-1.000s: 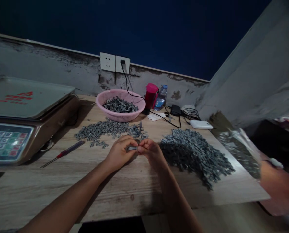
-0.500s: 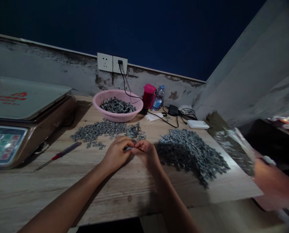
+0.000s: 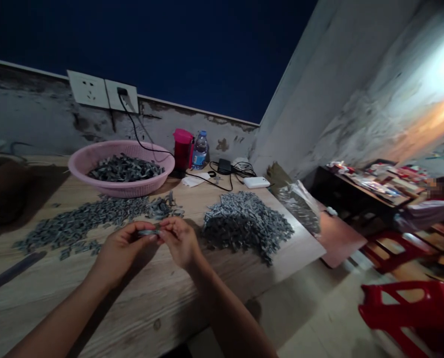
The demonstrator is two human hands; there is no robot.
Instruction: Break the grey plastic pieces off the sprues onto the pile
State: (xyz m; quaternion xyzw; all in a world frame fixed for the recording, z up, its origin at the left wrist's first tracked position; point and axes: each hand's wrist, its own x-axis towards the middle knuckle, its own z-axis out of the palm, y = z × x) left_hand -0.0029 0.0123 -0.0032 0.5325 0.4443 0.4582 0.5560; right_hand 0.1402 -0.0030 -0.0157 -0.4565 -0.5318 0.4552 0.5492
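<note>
My left hand [image 3: 123,248] and my right hand [image 3: 179,241] meet over the wooden table [image 3: 162,308], fingers pinched together on one small grey metal part [image 3: 150,231]. To the right of my right hand lies a big heap of grey parts [image 3: 246,226]. Behind my left hand spreads a flatter scatter of grey parts [image 3: 83,223]. A pink basket [image 3: 95,166] with more grey parts stands behind that scatter.
A red cup [image 3: 182,145], a water bottle [image 3: 199,150], a charger with cables [image 3: 225,168] and a white power bank [image 3: 257,182] stand at the back. A clear bag of parts [image 3: 300,204] hangs off the table's right edge. Red plastic stools [image 3: 412,303] stand on the floor at the right.
The view has swung right: the scale and screwdriver have left the picture and the room's right side with red stools shows. My hands stay pinched together on the part.
</note>
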